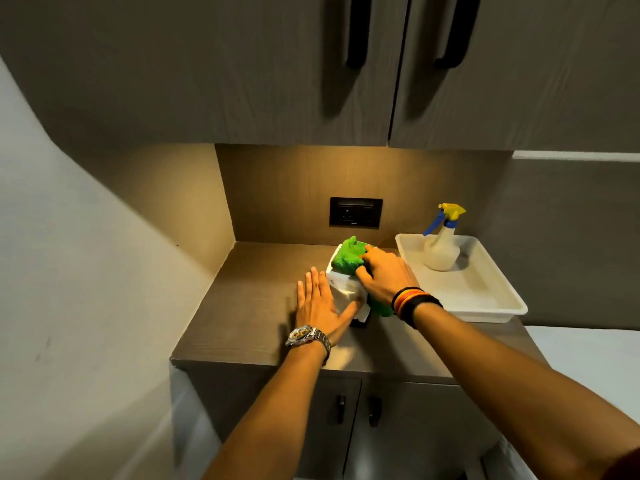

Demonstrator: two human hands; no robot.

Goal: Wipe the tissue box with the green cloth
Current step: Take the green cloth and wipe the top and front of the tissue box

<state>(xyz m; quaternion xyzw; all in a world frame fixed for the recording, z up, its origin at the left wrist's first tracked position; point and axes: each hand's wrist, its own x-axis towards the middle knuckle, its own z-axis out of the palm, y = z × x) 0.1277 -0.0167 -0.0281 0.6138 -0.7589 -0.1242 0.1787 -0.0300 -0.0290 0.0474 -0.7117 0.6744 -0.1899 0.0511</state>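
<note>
A white tissue box (343, 285) stands on the brown countertop (249, 306), below the wall socket. The green cloth (348, 256) lies bunched over the box's far top, and part of it hangs down the right side under my wrist. My right hand (384, 275) presses down on the cloth, fingers curled over it. My left hand (320, 303) lies flat against the box's left side, fingers spread and straight, the thumb across the near face. Most of the box is hidden by the hands and cloth.
A white tray (485, 292) holding a spray bottle (441, 247) with a yellow and blue trigger sits right of the box. A black wall socket (355, 212) is behind. Upper cabinets with black handles (356, 36) hang overhead; lower cabinet doors (341, 410) sit under the counter's front edge.
</note>
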